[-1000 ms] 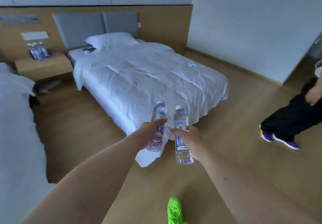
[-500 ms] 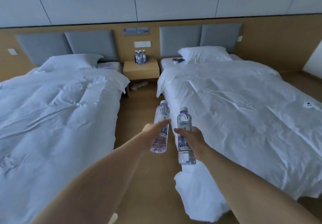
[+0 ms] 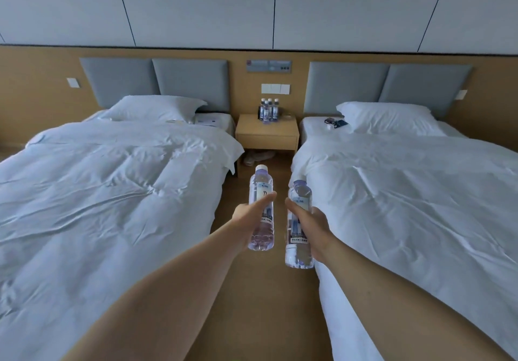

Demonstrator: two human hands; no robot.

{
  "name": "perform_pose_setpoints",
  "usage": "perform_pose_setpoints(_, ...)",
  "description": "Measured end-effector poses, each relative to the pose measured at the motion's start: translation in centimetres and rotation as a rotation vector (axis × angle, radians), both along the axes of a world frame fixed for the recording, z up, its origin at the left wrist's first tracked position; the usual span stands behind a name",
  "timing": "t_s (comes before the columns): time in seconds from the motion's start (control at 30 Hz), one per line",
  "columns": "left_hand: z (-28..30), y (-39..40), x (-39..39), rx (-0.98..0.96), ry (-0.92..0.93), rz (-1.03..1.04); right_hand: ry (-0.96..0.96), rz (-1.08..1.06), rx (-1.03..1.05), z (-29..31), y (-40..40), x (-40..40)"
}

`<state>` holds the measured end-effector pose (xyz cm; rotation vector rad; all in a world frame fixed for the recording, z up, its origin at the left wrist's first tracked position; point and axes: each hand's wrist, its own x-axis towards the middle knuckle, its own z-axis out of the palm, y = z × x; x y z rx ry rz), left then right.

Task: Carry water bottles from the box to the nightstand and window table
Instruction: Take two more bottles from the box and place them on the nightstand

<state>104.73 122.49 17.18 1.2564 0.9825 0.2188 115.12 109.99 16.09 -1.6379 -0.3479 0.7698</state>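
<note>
both hands are out in front at the centre of the frame, each clenched around a water bottle. the left hand (image 3: 250, 218) wraps the left bottle (image 3: 261, 209) about its middle, thumb laid across the label, and that bottle stands close to upright with its white cap on top. the right hand (image 3: 309, 227) grips the right bottle (image 3: 298, 226) the same way, a little lower in the frame, cap tipped slightly toward the camera. the two bottles are near each other but not touching, their long axes running roughly up and down the frame.

straight above them in the picture, well apart from the hands, sits the nightstand (image 3: 267, 131), a pale wooden unit against the headboard wall. a small cluster of bottles (image 3: 269, 110) already stands on its top, toward the back. the free part of the top lies in front of and beside that cluster.

the strip of wooden floor (image 3: 252, 290) leads from the hands directly to the nightstand, with the left bed (image 3: 106, 192) on one side and the right bed (image 3: 406, 198) on the other. the hands look about equally far from it, the left perhaps slightly ahead. i judge this the carrying stretch: the bottles need only go forward along the aisle, staying upright. neither box nor window table is in view.
</note>
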Motion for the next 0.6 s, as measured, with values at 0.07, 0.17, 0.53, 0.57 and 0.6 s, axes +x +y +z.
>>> perform_pose_setpoints(0.07, 0.6, 4.1, 2.6, -0.007, -0.005, -0.029, 0.002, -0.014, -0.001, 0.6, 3.9, 2.1)
perform_pose_setpoints(0.17, 1.7, 10.2, 6.4, 0.029, 0.016, -0.051, -0.007, -0.018, -0.019, 1.7, 9.5, 5.5)
perform_pose_setpoints(0.53, 0.3, 26.0, 20.9, 0.005, 0.037, -0.013, -0.033, -0.056, -0.09, 0.0, 25.7, 20.8)
perform_pose_setpoints(0.57, -0.3, 27.3, 22.6, 0.001, 0.043, -0.001, -0.025, -0.049, -0.089, -0.5, 27.2, 22.6)
perform_pose_setpoints(0.6, -0.8, 28.6, 24.4, 0.001, 0.048, 0.011, -0.016, -0.041, -0.088, -1.0, 28.7, 24.6)
